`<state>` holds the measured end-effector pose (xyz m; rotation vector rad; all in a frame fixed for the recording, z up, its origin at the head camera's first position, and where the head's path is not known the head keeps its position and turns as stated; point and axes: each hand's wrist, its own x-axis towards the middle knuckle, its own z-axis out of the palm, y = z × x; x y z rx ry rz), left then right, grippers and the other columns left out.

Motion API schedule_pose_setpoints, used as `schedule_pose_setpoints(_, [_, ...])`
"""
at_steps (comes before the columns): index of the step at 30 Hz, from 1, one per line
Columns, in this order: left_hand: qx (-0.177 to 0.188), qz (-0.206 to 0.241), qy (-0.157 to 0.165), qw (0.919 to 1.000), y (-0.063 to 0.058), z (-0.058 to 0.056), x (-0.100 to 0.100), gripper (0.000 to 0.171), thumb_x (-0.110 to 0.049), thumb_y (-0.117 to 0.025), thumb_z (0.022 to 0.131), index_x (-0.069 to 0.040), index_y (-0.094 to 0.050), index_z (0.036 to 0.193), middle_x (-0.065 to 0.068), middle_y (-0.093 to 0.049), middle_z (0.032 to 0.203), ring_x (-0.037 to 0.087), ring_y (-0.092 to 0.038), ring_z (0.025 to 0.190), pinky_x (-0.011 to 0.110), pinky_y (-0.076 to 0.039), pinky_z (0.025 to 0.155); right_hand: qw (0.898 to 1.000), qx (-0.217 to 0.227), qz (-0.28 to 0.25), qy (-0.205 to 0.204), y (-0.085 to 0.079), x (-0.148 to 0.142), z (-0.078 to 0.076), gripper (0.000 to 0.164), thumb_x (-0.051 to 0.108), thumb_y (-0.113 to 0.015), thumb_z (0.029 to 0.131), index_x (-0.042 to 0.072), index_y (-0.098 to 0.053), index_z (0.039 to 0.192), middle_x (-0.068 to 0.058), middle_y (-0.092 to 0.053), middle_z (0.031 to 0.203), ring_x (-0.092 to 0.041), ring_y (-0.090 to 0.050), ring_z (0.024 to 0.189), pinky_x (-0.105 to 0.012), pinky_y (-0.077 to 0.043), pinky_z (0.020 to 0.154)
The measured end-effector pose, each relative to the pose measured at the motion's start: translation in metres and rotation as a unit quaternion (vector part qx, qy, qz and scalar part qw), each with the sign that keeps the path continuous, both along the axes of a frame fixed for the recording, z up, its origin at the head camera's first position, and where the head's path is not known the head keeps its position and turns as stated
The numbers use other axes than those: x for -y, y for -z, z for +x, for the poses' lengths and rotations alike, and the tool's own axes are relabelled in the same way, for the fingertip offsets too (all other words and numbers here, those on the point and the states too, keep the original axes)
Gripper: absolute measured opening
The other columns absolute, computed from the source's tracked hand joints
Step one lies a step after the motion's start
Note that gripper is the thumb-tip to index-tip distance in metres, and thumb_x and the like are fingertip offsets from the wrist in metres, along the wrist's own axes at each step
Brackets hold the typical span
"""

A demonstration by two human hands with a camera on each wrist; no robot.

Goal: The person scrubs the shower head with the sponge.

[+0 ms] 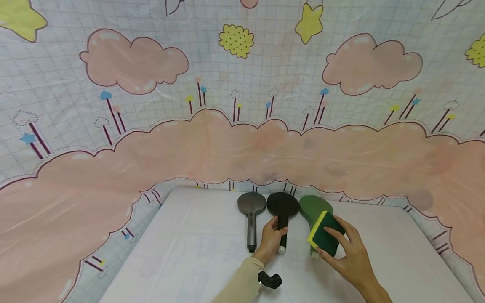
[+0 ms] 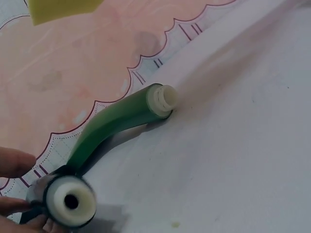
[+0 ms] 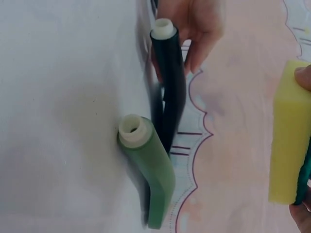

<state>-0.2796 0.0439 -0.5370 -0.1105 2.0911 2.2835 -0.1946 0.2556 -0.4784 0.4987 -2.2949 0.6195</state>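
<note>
Three handheld shower heads lie side by side on the white table: a grey one, a black one and a green one. My left hand holds the black shower head by its handle, thumb on one side and fingers on the other. In my right hand is a yellow sponge with a dark green scouring side, gripped by its edges. From the head camera, that sponge overlaps the green shower head. White threaded ends show on the green handle and the black handle in the right wrist view.
The white table runs up to a cloth backdrop printed with pink clouds and yellow stars. A black strap device sits on the left wrist, over a pale yellow sleeve.
</note>
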Motion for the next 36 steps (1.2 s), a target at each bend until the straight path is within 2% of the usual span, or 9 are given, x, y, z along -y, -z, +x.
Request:
schedule_pose_setpoints(2, [-0.004,-0.002,0.01,0.9999,-0.001,0.001,0.002,0.061,-0.003,-0.067,0.088,0.011,-0.042,0.142,0.025,-0.058,0.129,0.035,-0.058,0.12,0.042,-0.05,0.099,1.0,-0.006,-0.002,-0.004,0.0,0.001,0.0,0.068,0.022,-0.094,0.053,0.015,-0.069,0.116,-0.017,-0.05,0.142,-0.035,-0.046,0.124,-0.028,-0.05,0.096])
schedule_pose_setpoints(6, [-0.013,-0.026,0.028,0.9992,-0.001,0.003,0.007,0.06,-0.003,-0.066,0.088,0.012,-0.043,0.141,0.028,-0.057,0.133,0.037,-0.056,0.124,0.044,-0.048,0.102,1.0,-0.022,-0.005,-0.016,0.001,0.004,0.0,0.068,0.021,-0.094,0.053,0.016,-0.069,0.116,-0.017,-0.051,0.142,-0.034,-0.047,0.123,-0.001,-0.019,0.101])
schedule_pose_setpoints(12, [-0.038,-0.097,0.049,0.9933,-0.004,0.009,0.016,0.053,-0.008,-0.067,0.09,0.005,-0.051,0.138,0.025,-0.056,0.137,0.037,-0.055,0.127,0.046,-0.046,0.105,1.0,-0.019,-0.007,-0.018,0.001,0.004,-0.001,0.068,0.022,-0.094,0.054,0.015,-0.069,0.117,-0.018,-0.05,0.142,-0.032,-0.046,0.125,-0.003,-0.024,0.104])
schedule_pose_setpoints(18, [-0.073,-0.107,0.062,0.9896,-0.014,0.017,0.033,0.044,-0.009,-0.064,0.091,0.002,-0.056,0.133,0.024,-0.056,0.137,0.04,-0.053,0.129,0.048,-0.047,0.102,1.0,-0.014,-0.01,-0.014,-0.005,0.004,-0.001,0.069,0.023,-0.094,0.053,0.014,-0.068,0.117,-0.017,-0.05,0.142,-0.034,-0.045,0.125,0.0,-0.018,0.102])
schedule_pose_setpoints(20, [-0.084,-0.104,0.059,0.9893,-0.018,0.019,0.039,0.042,-0.007,-0.064,0.091,0.004,-0.057,0.131,0.026,-0.057,0.135,0.04,-0.054,0.126,0.048,-0.049,0.1,1.0,-0.014,-0.007,-0.011,-0.007,0.005,-0.001,0.069,0.024,-0.094,0.053,0.015,-0.068,0.117,-0.017,-0.05,0.142,-0.034,-0.046,0.125,-0.004,-0.025,0.103])
schedule_pose_setpoints(27, [-0.113,-0.098,0.044,0.9877,-0.025,0.022,0.062,0.038,-0.006,-0.062,0.092,0.001,-0.059,0.129,0.026,-0.059,0.132,0.039,-0.058,0.123,0.042,-0.053,0.096,1.0,-0.023,-0.014,-0.016,-0.011,0.008,-0.004,0.069,0.023,-0.094,0.054,0.017,-0.068,0.118,-0.015,-0.05,0.143,-0.034,-0.047,0.125,-0.004,-0.022,0.103])
schedule_pose_setpoints(31, [-0.123,-0.102,0.028,0.9867,-0.024,0.022,0.078,0.034,-0.005,-0.061,0.093,-0.002,-0.061,0.127,0.024,-0.06,0.131,0.035,-0.06,0.121,0.038,-0.053,0.095,0.999,-0.036,-0.016,-0.026,-0.012,0.012,-0.007,0.068,0.021,-0.094,0.054,0.017,-0.069,0.118,-0.015,-0.051,0.143,-0.035,-0.049,0.124,-0.013,-0.037,0.101])
schedule_pose_setpoints(35, [-0.13,-0.111,0.01,0.9852,-0.025,0.022,0.093,0.033,-0.004,-0.06,0.094,0.0,-0.06,0.126,0.024,-0.062,0.127,0.034,-0.061,0.118,0.034,-0.054,0.092,0.998,-0.042,-0.021,-0.043,-0.012,0.016,-0.011,0.067,0.023,-0.093,0.056,0.017,-0.069,0.118,-0.015,-0.051,0.144,-0.037,-0.049,0.123,-0.011,-0.034,0.103])
schedule_pose_setpoints(36, [-0.133,-0.113,0.007,0.9846,-0.025,0.021,0.096,0.033,-0.004,-0.06,0.094,0.001,-0.059,0.127,0.024,-0.062,0.126,0.035,-0.061,0.118,0.034,-0.054,0.091,0.998,-0.043,-0.025,-0.049,-0.012,0.017,-0.012,0.066,0.023,-0.093,0.057,0.017,-0.069,0.118,-0.015,-0.051,0.144,-0.037,-0.049,0.124,-0.006,-0.028,0.104])
